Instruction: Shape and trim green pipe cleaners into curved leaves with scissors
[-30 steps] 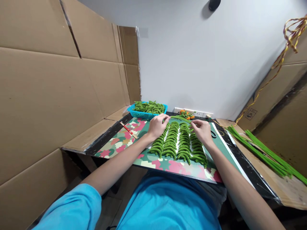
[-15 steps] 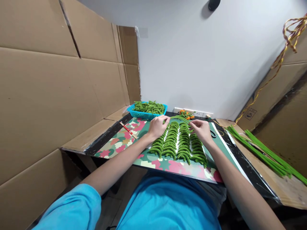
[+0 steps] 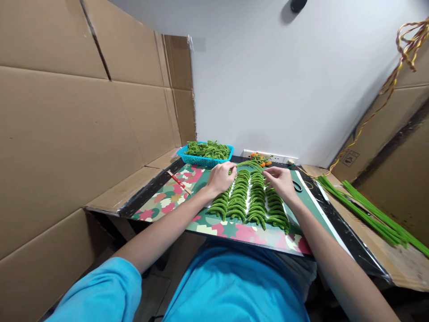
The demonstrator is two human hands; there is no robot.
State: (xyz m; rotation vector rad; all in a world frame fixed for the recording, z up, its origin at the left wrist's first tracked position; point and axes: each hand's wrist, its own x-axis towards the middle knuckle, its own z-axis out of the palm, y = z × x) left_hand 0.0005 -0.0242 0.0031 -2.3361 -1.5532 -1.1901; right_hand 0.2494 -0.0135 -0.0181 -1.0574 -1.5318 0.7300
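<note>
My left hand [image 3: 220, 180] and my right hand [image 3: 280, 182] are both closed, pinching green pipe cleaners [image 3: 250, 163] that arch between them. Just below the arch lie several rows of curved green pipe cleaner pieces [image 3: 238, 199] on a white backing. The rows run toward the table's front edge, over a green mat with a pink camouflage pattern [image 3: 231, 230]. My fingers partly hide the far ends of the outer rows.
A blue basket [image 3: 204, 160] of green twisted pieces stands at the back left. Near it lies a red-wrapped stick [image 3: 179, 181]. Orange flowers [image 3: 261, 159] sit before a power strip [image 3: 279, 158]. Scissors [image 3: 297, 186] and long green stems [image 3: 365, 214] lie right. Cardboard [image 3: 67, 147] walls the left.
The pipe cleaners between my hands arch a little more. My right hand has shifted slightly left; my left hand has hardly moved.
</note>
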